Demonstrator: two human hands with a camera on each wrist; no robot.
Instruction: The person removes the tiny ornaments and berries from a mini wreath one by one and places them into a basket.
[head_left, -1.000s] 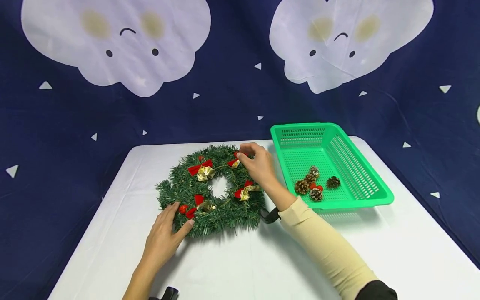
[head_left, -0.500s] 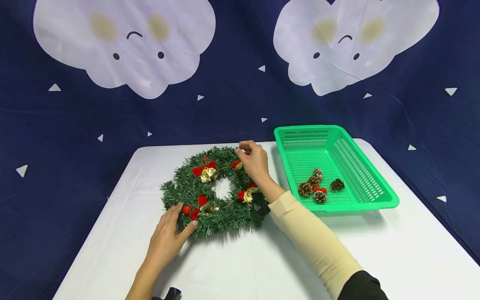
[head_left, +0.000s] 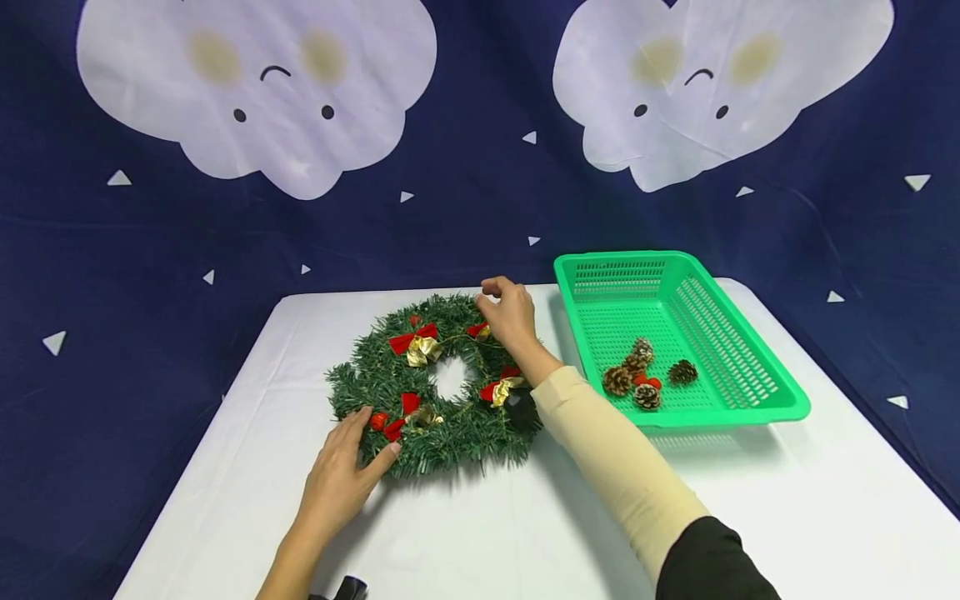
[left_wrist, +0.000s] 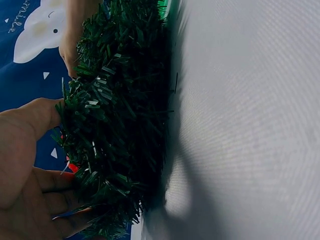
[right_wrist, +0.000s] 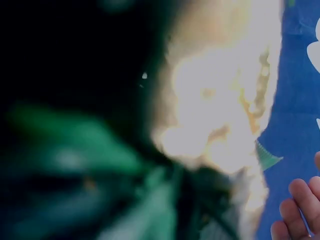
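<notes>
A green tinsel wreath (head_left: 390, 392) lies on the white table, dressed with red-and-gold bows (head_left: 422, 350) and small red balls (head_left: 378, 421). My left hand (head_left: 341, 475) rests against its near-left edge, thumb and fingers spread and relaxed; the left wrist view shows the fingers (left_wrist: 60, 200) beside the greenery. Over the far-right part bends my right hand (head_left: 512, 317), its fingers curved and thumb close to the index finger. Whether anything sits between those fingertips is hidden. One bow (head_left: 480, 331) shows partly below that hand. A blurred gold bow (right_wrist: 210, 100) fills the right wrist view.
A green plastic basket (head_left: 765, 417) stands to the right of the wreath. In it lie several pinecones (head_left: 682, 372) and red balls (head_left: 654, 383). Behind the table (head_left: 465, 533) hangs a dark blue cloth (head_left: 480, 183) printed with clouds.
The head view has shifted slightly. My right hand has come a little inward over the wreath and now covers a red ball visible before. My left hand has kept its place.
</notes>
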